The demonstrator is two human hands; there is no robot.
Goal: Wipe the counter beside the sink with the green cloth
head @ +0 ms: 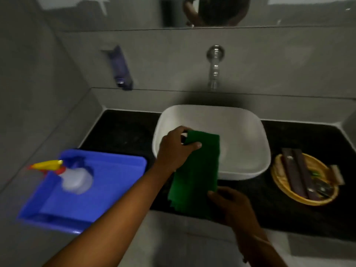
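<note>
A folded green cloth (pixel 198 170) hangs in the air over the front left of the white sink (pixel 248 132). My left hand (pixel 176 149) pinches its top edge above the basin. My right hand (pixel 231 207) grips its lower right corner near the counter's front edge. The black counter (pixel 123 132) runs to both sides of the sink. The cloth's lower folds hang over the front strip of the counter; whether they touch it I cannot tell.
A blue tray (pixel 107 189) on the left counter holds a spray bottle (pixel 71 178) with a yellow and red nozzle. A yellow basket (pixel 304 180) with dark items sits right of the sink. A wall tap (pixel 214 68) juts out above the basin. A purple bottle (pixel 121 68) hangs on the wall.
</note>
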